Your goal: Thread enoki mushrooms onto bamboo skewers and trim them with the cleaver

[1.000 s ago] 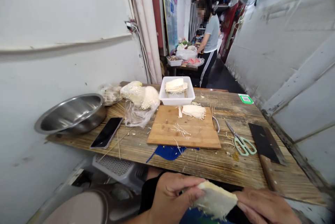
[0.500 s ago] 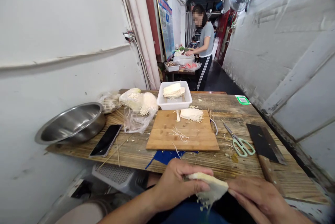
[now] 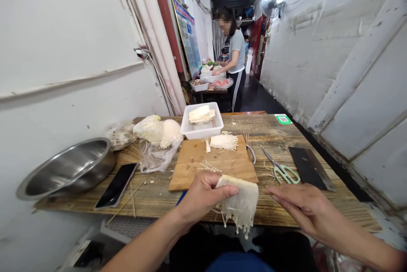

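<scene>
I observe the left hand [image 3: 203, 195] pinching a flat enoki mushroom bunch [image 3: 242, 201], caps downward, at the near side of the wooden cutting board [image 3: 190, 164]. The right hand [image 3: 307, 204], fingers extended together, is just beside it; I cannot tell whether it grips anything.

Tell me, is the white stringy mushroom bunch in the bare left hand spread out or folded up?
Spread out: the mushroom bunch hangs from the left hand as a flat sheet, caps dangling below.
</scene>
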`<state>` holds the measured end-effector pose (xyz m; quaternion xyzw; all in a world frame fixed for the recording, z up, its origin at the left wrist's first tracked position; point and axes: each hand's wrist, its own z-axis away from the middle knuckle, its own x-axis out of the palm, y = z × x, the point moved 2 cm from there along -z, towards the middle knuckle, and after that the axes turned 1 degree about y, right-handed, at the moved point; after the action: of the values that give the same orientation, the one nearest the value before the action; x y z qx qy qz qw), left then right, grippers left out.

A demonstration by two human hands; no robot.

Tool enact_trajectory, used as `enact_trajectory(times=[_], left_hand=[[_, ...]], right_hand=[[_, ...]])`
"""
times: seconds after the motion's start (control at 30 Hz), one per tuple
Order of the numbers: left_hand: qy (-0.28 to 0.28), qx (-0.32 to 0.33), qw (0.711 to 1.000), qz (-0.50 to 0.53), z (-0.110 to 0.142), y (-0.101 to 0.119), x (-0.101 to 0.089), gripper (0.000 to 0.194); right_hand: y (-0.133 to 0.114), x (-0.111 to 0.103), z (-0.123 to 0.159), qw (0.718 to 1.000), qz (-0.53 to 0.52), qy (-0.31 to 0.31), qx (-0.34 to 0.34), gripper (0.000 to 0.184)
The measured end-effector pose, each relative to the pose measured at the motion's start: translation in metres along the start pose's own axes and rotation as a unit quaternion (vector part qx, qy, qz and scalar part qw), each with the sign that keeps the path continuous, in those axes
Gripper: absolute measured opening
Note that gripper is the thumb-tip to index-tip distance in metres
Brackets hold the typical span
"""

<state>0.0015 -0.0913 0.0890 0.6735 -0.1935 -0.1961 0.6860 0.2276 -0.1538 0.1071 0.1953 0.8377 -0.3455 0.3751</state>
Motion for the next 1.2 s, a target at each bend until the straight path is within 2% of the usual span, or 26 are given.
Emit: enact_trajectory(times=[0.13,0.33,0.57,0.7,0.83,0.97,1.07,1.2], left_hand=[[-0.008,-0.017,1.000,0.021,-0.002,-0.003,0.004,0.037],[-0.001,-0.027,0.998,0.064,-0.005,-0.007,0.008,0.031],[-0.001,-0.032,0.995,0.093,-0.010,-0.010,0.008,0.026],[-0.017,-0.043,0.995,0.094,-0.012,-0.010,0.006,0.028],[0.007,-0.025,0.998,0.051,-0.012,-0.004,0.001,0.031],[0.050,0.037,0.998,-0.027,-0.009,0.007,-0.005,0.030],[0.045,0.064,0.992,-0.096,-0.007,0.011,-0.006,0.024],[0.033,0.061,0.992,-0.109,-0.006,0.010,-0.001,0.023]], right_hand=[[0.000,-0.001,0.002,1.000,0.007,0.016,0.003,0.032],[0.002,-0.002,0.001,1.000,0.000,0.003,0.012,0.027],[0.009,0.002,0.000,0.997,-0.033,-0.032,0.056,0.027],[0.014,0.000,-0.009,0.989,-0.096,-0.069,0.091,0.027],[0.018,-0.004,-0.016,0.960,-0.182,-0.141,0.161,0.032],[0.017,-0.006,-0.012,0.950,-0.197,-0.119,0.209,0.035],[0.015,-0.004,-0.005,0.955,-0.183,-0.106,0.207,0.032],[0.012,-0.003,0.001,0.972,-0.145,-0.082,0.168,0.031]])
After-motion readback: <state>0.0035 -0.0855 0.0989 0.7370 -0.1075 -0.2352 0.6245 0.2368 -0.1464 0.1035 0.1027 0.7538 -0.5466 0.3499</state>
